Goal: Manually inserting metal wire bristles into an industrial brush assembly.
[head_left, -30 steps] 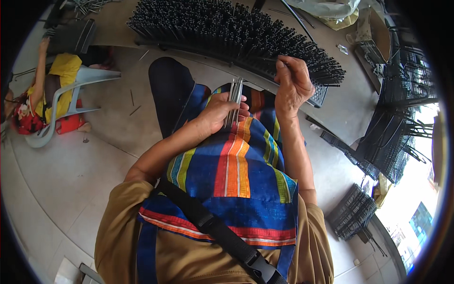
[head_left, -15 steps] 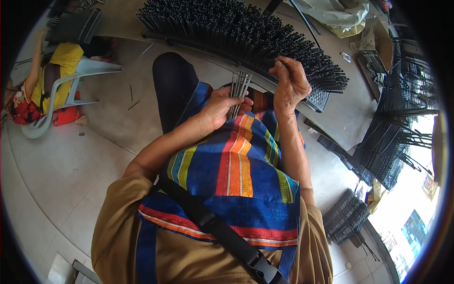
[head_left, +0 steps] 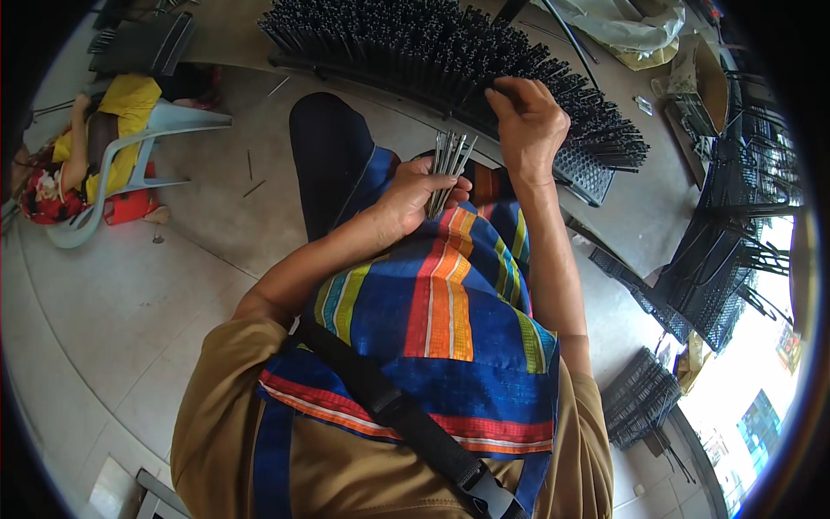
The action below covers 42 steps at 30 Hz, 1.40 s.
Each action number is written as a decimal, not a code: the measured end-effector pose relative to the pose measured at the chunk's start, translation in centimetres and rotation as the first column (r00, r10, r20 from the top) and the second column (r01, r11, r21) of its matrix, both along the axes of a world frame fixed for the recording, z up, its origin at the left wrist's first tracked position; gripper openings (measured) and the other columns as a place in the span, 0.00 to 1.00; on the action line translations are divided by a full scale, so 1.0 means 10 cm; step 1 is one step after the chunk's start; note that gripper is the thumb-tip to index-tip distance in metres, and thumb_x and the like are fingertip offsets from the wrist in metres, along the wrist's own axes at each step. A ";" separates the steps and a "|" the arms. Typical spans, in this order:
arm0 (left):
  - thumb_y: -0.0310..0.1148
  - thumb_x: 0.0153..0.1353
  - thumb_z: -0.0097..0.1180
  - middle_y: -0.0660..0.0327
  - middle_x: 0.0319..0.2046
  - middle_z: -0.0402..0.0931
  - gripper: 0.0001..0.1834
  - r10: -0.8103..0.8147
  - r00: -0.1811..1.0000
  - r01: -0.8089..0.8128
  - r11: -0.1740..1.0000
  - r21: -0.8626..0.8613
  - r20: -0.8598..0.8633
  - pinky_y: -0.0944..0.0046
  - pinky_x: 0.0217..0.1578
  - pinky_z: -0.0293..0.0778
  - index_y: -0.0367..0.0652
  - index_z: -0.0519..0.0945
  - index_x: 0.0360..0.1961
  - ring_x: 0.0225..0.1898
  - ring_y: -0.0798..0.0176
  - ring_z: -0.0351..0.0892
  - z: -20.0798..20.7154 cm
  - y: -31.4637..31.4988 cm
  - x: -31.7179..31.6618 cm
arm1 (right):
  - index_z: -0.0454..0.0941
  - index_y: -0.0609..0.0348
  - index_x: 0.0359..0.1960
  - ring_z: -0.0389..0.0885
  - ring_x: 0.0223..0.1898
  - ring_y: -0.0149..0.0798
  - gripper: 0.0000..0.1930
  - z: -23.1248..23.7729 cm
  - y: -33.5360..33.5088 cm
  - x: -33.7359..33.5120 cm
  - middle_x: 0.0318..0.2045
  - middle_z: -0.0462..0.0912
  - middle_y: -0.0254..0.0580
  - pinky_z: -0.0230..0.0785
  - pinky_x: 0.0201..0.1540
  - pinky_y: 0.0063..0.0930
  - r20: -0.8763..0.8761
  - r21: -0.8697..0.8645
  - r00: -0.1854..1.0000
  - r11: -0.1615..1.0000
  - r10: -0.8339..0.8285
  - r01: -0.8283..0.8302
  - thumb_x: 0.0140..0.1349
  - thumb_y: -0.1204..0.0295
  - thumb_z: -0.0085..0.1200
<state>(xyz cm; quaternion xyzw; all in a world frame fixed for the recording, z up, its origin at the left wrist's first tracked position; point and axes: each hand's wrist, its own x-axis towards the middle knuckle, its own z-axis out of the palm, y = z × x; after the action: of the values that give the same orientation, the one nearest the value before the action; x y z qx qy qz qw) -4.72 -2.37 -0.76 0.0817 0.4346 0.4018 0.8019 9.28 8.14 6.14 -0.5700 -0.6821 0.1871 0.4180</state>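
Note:
My left hand (head_left: 406, 196) is closed around a loose bundle of thin metal rods (head_left: 448, 160), held upright over my lap, their tips spreading above the thumb. Farther forward, my right hand (head_left: 533, 138) reaches to the front edge of a dense mass of black tube-like sticks (head_left: 389, 39) standing on end. Its thumb and forefinger are bent together against the sticks; whatever they pinch is hidden. The sticks are packed in a black perforated tray (head_left: 585, 176), whose mesh shows at the right end.
A person (head_left: 73, 160) sits at the left by a pale plastic chair (head_left: 130, 156). Black mesh racks (head_left: 709, 285) stand at the right, with a wire stack (head_left: 638, 398) below them. An open carton (head_left: 700, 82) is at the far right. Two thin rods (head_left: 252, 188) lie on the floor.
My right hand has moved slightly forward and turned, its fingertips now against the sticks. My left hand keeps the rods, which lean a little more to the right. The view has shifted slightly.

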 end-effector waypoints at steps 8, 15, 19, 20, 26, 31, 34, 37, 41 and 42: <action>0.23 0.59 0.55 0.53 0.35 0.81 0.11 0.081 0.995 -0.079 0.997 -0.022 0.064 0.65 0.35 0.77 0.36 0.76 0.44 0.35 0.60 0.82 -0.02 0.03 -0.02 | 0.83 0.53 0.30 0.81 0.25 0.44 0.04 -0.04 -0.04 0.01 0.25 0.80 0.39 0.71 0.28 0.32 0.121 0.132 0.989 0.987 0.080 -0.096 0.51 0.73 0.60; 0.21 0.57 0.56 0.52 0.34 0.82 0.08 0.041 0.991 -0.052 0.995 0.080 0.131 0.62 0.38 0.80 0.35 0.80 0.39 0.34 0.58 0.83 0.08 0.05 0.00 | 0.80 0.67 0.27 0.74 0.14 0.26 0.09 -0.21 -0.41 0.24 0.15 0.76 0.35 0.64 0.15 0.23 -0.346 -0.581 0.938 0.783 0.010 -0.223 0.54 0.72 0.61; 0.22 0.57 0.56 0.51 0.33 0.82 0.08 -0.032 0.995 0.025 0.997 0.075 0.094 0.60 0.39 0.81 0.35 0.80 0.39 0.35 0.56 0.84 0.13 0.05 0.08 | 0.79 0.63 0.26 0.63 0.10 0.21 0.05 -0.42 -0.57 0.31 0.13 0.71 0.28 0.55 0.11 0.17 -0.622 -0.649 0.750 0.684 -0.226 -0.333 0.55 0.75 0.60; 0.24 0.59 0.55 0.50 0.36 0.81 0.10 -0.030 0.994 0.026 0.999 0.032 0.109 0.59 0.40 0.81 0.35 0.79 0.43 0.36 0.56 0.83 0.13 0.05 0.08 | 0.79 0.63 0.26 0.63 0.10 0.21 0.04 -0.43 -0.57 0.36 0.12 0.71 0.28 0.54 0.12 0.17 -0.665 -0.620 0.705 0.709 -0.247 -0.336 0.56 0.76 0.59; 0.27 0.62 0.51 0.51 0.39 0.80 0.11 -0.062 0.991 0.068 0.997 -0.045 0.116 0.56 0.38 0.81 0.35 0.77 0.44 0.40 0.56 0.82 0.05 0.12 0.04 | 0.80 0.57 0.29 0.77 0.20 0.33 0.10 0.28 -0.65 0.38 0.24 0.77 0.37 0.67 0.21 0.24 -0.001 0.074 0.935 0.933 0.354 -0.353 0.43 0.82 0.60; 0.23 0.60 0.52 0.56 0.35 0.79 0.07 0.028 0.990 -0.025 0.999 -0.019 0.138 0.61 0.34 0.79 0.36 0.78 0.40 0.35 0.61 0.80 0.06 0.28 0.21 | 0.79 0.57 0.31 0.79 0.29 0.44 0.12 -0.17 -0.84 0.30 0.30 0.78 0.39 0.72 0.34 0.34 0.380 -0.052 0.793 0.867 0.476 -0.495 0.40 0.79 0.55; 0.22 0.59 0.52 0.56 0.34 0.80 0.06 0.045 0.994 -0.042 0.999 -0.032 0.100 0.60 0.33 0.80 0.35 0.78 0.38 0.32 0.60 0.81 -0.01 0.24 0.23 | 0.79 0.58 0.29 0.80 0.28 0.42 0.08 -0.37 -0.92 0.34 0.28 0.78 0.41 0.72 0.30 0.31 0.088 -0.039 0.922 0.927 0.376 -0.374 0.45 0.80 0.56; 0.21 0.59 0.52 0.53 0.32 0.80 0.07 0.009 0.998 -0.006 0.999 -0.047 0.057 0.59 0.34 0.82 0.32 0.78 0.39 0.30 0.56 0.83 0.02 0.22 0.21 | 0.79 0.63 0.28 0.78 0.21 0.33 0.04 -0.32 -0.84 0.39 0.18 0.77 0.38 0.69 0.23 0.24 -0.308 -0.408 0.950 0.910 -0.053 -0.082 0.51 0.77 0.61; 0.19 0.56 0.54 0.48 0.35 0.81 0.11 -0.125 0.987 0.125 0.992 0.009 0.098 0.60 0.36 0.83 0.31 0.78 0.41 0.33 0.54 0.84 0.14 0.19 0.22 | 0.77 0.65 0.24 0.69 0.14 0.23 0.07 -0.46 -0.63 0.51 0.12 0.71 0.30 0.63 0.16 0.20 -0.556 -0.658 0.787 0.720 -0.267 -0.221 0.55 0.75 0.61; 0.18 0.55 0.55 0.48 0.34 0.81 0.11 -0.147 0.986 0.147 0.989 0.001 0.082 0.60 0.37 0.83 0.31 0.78 0.41 0.32 0.55 0.85 0.14 0.18 0.21 | 0.77 0.63 0.23 0.67 0.12 0.22 0.07 -0.49 -0.61 0.50 0.12 0.71 0.29 0.61 0.15 0.20 -0.600 -0.666 0.756 0.686 -0.260 -0.293 0.55 0.75 0.60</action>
<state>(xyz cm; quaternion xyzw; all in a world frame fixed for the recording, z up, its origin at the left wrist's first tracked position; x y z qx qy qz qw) -2.60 -0.55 0.61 0.0950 0.3954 0.3436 0.8465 14.29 2.03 1.28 -0.5779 -0.3646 0.6322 0.3653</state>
